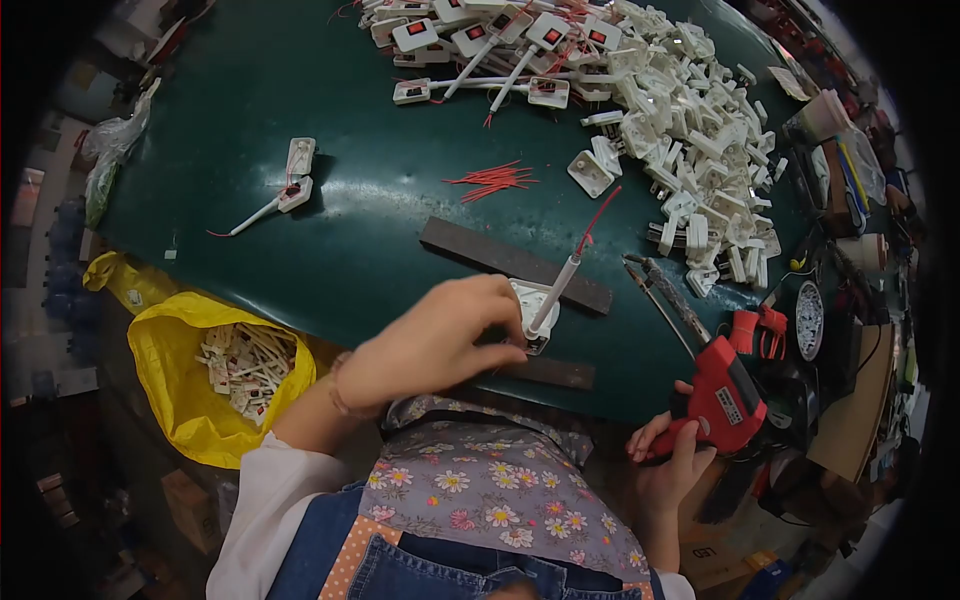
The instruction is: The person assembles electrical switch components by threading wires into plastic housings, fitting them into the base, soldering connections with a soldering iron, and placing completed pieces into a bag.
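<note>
My left hand [440,335] has its fingers curled, with thumb and fingertip pinching the left edge of a small white plastic housing [545,322]. Out of that housing a white tube [553,295] points up and away, with a red wire [598,222] sticking from its end. Part of the housing is hidden behind my fingers. Off to the right, my right hand [675,455] grips the handle of a red soldering gun [725,400]. The gun's long metal tip [668,305] points up and left, apart from the housing.
Two dark bars [510,262] [550,373] lie either side of the housing. Beyond are cut red wires [492,180], a pile of white housings [690,140] and wired assemblies [480,45]. Another assembly [296,180] lies left. A yellow bag [165,385] holds white pieces by the edge.
</note>
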`<state>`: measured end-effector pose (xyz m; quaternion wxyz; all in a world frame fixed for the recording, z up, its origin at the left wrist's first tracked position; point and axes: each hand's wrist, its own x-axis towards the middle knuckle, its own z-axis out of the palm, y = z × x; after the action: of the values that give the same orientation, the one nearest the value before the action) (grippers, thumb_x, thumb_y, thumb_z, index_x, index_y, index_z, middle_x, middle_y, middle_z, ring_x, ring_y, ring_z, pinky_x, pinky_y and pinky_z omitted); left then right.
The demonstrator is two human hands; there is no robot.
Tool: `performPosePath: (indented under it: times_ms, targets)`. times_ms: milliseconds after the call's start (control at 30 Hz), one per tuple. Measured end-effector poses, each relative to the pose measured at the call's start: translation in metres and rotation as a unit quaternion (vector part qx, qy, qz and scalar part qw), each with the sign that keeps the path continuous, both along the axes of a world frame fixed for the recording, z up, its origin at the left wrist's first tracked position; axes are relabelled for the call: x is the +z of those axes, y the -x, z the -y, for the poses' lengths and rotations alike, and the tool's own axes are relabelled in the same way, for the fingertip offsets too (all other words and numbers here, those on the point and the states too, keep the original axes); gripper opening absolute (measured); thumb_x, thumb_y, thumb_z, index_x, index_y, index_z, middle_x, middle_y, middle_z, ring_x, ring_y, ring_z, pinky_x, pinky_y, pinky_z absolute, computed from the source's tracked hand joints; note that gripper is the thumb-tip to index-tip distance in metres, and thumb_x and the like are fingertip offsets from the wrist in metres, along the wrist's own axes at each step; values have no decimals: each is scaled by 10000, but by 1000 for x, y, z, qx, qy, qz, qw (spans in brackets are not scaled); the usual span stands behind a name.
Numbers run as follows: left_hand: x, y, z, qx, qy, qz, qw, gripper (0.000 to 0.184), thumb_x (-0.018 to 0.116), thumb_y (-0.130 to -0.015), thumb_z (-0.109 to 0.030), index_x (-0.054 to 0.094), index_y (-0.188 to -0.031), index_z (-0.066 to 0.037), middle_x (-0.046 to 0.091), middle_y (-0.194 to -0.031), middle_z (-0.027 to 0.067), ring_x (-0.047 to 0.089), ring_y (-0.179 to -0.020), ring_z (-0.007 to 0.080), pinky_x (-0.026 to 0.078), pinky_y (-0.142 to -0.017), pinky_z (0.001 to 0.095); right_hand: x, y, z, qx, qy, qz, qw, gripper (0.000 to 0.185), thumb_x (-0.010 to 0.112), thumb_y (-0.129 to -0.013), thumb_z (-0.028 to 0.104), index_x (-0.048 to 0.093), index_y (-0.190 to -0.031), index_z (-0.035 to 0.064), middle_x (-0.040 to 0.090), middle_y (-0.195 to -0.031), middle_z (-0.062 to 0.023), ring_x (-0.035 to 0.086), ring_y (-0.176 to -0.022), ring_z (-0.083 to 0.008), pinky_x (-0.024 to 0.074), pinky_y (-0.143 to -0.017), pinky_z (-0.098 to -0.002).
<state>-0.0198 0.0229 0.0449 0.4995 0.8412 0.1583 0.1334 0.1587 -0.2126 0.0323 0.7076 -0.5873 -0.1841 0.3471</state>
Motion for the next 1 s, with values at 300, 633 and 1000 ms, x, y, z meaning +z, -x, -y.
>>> performPosePath:
  times_ms: [300,633,1000]
  targets:
    - [-48,-63,-96,218,-340,-95,910,105,727,-707,-109,680,-794,-74,557,-893,82,489,-922,267,400,-825,367,0,8,3,-23,20,-6,1000,482,544,-934,292,416,-1231,-66,531,-578,-107,481,-438,-147,435,-463,-263]
    - [-49,-61,-99,255,-342,-41,903,99,691,-739,-128,660,-784,-45,588,-893,93,518,-907,270,417,-803,366,-20,4,28,39,17,58,997,582,539,-924,401,390,-1239,-66,476,-541,-75,448,-438,-146,399,-464,-268]
    - [16,9,27,164,-205,14,965,136,667,-725,49,611,-843,13,591,-790,107,554,-769,284,457,-668,358,-45,12,82,139,73,94,983,856,489,-810,701,463,-1204,-59,488,-531,-51,460,-476,-148,383,-500,-264]
